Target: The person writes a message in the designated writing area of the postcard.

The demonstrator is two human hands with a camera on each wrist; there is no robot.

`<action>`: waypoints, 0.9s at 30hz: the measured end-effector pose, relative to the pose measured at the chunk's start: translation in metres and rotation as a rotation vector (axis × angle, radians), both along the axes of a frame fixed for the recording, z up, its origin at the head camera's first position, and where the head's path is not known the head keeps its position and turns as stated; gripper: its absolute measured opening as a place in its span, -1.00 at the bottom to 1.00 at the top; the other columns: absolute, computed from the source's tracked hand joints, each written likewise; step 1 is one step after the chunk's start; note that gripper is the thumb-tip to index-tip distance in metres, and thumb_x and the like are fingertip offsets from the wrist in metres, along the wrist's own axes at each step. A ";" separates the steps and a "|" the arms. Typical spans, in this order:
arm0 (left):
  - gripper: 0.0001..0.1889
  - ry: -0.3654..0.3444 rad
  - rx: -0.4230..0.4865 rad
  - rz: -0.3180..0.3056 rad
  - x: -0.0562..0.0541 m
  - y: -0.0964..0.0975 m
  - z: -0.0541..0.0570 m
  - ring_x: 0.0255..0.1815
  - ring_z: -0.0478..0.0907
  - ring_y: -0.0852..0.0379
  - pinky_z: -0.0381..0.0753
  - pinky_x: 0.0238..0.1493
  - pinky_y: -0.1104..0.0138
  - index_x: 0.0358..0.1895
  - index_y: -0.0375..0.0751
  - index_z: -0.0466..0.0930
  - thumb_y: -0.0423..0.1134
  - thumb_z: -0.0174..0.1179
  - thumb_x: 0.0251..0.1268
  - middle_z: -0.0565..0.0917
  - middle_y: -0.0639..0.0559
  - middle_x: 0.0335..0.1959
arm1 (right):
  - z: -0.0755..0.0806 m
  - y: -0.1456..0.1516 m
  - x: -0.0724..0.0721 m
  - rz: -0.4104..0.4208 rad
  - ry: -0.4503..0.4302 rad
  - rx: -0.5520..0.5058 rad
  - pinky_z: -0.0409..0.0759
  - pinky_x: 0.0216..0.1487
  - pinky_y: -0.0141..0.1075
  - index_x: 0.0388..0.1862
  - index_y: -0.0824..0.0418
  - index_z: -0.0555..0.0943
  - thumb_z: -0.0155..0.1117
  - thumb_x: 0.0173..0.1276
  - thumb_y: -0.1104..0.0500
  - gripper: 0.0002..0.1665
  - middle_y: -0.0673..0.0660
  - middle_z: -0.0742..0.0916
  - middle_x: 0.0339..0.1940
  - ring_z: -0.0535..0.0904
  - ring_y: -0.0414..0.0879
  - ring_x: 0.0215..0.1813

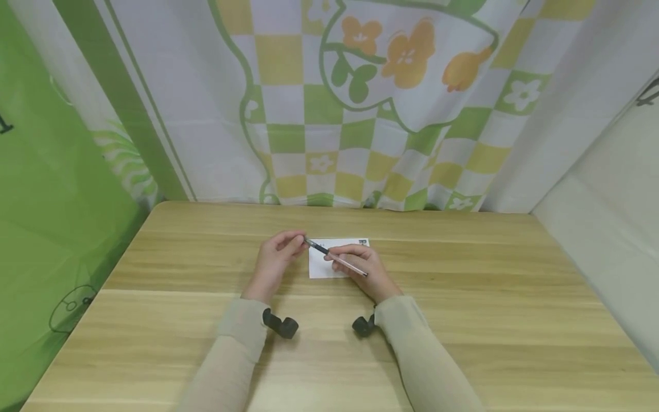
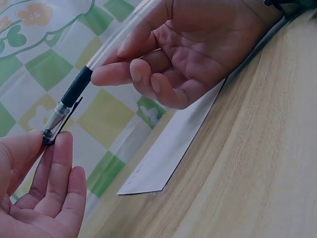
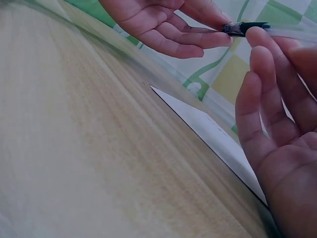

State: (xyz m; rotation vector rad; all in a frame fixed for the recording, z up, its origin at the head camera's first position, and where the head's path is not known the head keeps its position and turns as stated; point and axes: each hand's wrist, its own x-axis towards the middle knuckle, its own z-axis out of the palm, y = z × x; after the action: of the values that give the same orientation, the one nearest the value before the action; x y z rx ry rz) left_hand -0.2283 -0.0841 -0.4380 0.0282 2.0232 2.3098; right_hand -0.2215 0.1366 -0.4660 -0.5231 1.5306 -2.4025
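A gel pen with a clear barrel and a black grip hangs slantwise between the two hands, above the table. My left hand pinches the pen's clear cap, with its dark clip, between thumb and forefinger. Farther along, my right hand holds the barrel with thumb and fingers. In the left wrist view the cap sits over the tip end of the pen. Under the hands lies a white card with some dark print at its upper right corner, partly covered by the right hand.
The wooden table reaches to a patterned curtain at the back. Green cloth hangs on the left, and a pale surface stands to the right. Each wrist wears a black camera mount.
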 end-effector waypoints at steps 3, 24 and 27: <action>-0.67 -0.002 0.019 0.005 0.001 0.002 0.000 -0.11 0.70 0.25 0.63 0.17 0.29 0.19 -0.51 0.55 -0.37 0.17 0.49 0.60 -0.38 0.14 | 0.001 0.001 0.003 -0.010 -0.057 0.039 0.69 -0.06 -0.39 -0.08 0.19 0.77 0.24 0.42 0.28 -0.79 0.13 0.82 -0.14 0.71 -0.10 -0.09; -0.75 0.041 0.132 0.073 0.006 0.010 0.009 -0.04 0.73 0.09 0.66 0.11 0.28 0.07 -0.50 0.55 -0.41 0.22 0.44 0.65 -0.41 0.08 | -0.005 0.001 -0.001 -0.011 0.055 0.199 0.55 -0.39 -0.46 -0.08 0.06 0.76 0.26 0.42 0.32 -0.76 0.05 0.81 -0.21 0.56 -0.22 -0.41; -0.76 0.055 0.137 0.086 0.007 0.011 0.012 -0.05 0.73 0.08 0.67 0.11 0.27 0.05 -0.49 0.56 -0.41 0.24 0.42 0.70 -0.33 0.02 | -0.005 0.001 -0.002 -0.002 0.072 0.184 0.53 -0.42 -0.46 -0.09 0.04 0.76 0.25 0.42 0.35 -0.73 0.04 0.81 -0.21 0.55 -0.23 -0.43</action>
State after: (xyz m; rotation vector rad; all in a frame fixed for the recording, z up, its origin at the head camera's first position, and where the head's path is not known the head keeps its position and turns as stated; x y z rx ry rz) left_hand -0.2209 -0.0726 -0.4265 0.0124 1.9230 2.5243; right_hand -0.2231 0.1378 -0.4707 -0.5737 1.7612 -2.2361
